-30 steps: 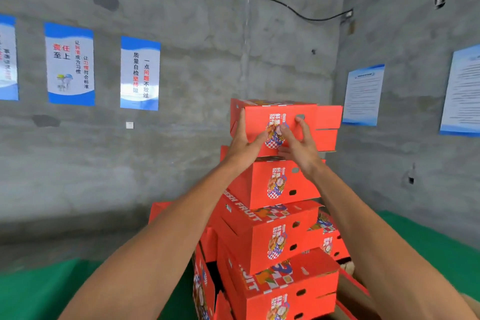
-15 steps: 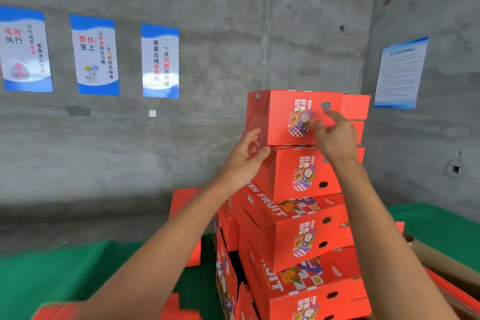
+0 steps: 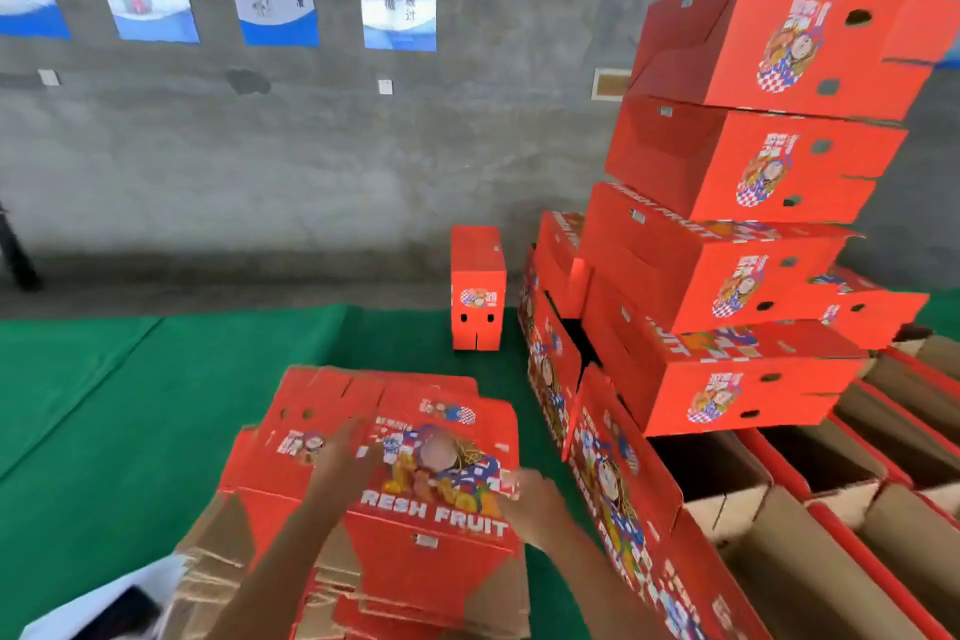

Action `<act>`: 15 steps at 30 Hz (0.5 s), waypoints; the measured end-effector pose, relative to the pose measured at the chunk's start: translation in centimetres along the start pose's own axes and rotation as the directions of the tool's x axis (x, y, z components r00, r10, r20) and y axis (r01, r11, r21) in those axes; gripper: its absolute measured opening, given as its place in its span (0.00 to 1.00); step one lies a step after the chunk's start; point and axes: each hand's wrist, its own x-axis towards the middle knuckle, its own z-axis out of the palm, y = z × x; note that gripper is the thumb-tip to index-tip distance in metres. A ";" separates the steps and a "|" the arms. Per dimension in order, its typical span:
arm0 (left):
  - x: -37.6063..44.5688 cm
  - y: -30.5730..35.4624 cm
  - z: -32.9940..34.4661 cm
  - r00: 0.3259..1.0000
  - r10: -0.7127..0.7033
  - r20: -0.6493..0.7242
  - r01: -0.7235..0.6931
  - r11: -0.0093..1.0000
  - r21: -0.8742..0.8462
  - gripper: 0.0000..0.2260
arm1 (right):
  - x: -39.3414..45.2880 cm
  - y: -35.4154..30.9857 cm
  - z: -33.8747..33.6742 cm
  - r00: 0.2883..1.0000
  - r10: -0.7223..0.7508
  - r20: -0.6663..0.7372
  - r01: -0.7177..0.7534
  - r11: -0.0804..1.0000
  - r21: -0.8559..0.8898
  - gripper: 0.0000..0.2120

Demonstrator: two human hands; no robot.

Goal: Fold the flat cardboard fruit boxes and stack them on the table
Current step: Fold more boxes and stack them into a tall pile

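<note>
Under both hands lay a pile of flat boxes (image 3: 395, 473), red card printed with a fruit picture and the words "FRESH FRUIT", brown undersides showing at the near edges. Blur hid the fingers, so I could not tell whether the left hand (image 3: 340, 463), over the top sheet's left half, or the right hand (image 3: 530, 499), at its right edge, had hold of anything. Beyond the right hand rose a stack of folded boxes (image 3: 748, 203), red with round holes, each slightly askew. Past the left hand one small folded box (image 3: 477, 288) stood upright on the green table (image 3: 130, 379).
</note>
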 end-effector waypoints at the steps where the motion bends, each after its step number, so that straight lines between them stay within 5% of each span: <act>1: -1.0 -2.5 -0.3 0.999 -0.049 -0.018 0.049 0.998 0.033 0.22 | -0.7 1.0 2.3 0.999 0.036 0.041 -0.034 0.998 -0.044 0.20; 5: -3.7 -8.9 -0.8 0.993 -0.044 -0.113 0.082 0.930 0.357 0.23 | -2.9 2.2 7.1 0.986 0.097 -0.138 -0.110 0.990 -0.087 0.21; 11: -6.7 -10.9 -1.8 0.986 -0.142 -0.085 0.165 0.869 0.466 0.47 | -6.4 0.9 9.4 0.941 0.298 -0.157 -0.306 0.952 -0.026 0.15; 15: -6.6 -11.8 -1.9 0.993 -0.112 0.038 0.067 0.798 0.599 0.37 | -9.0 1.4 11.0 0.918 0.365 -0.156 -0.333 0.922 0.200 0.12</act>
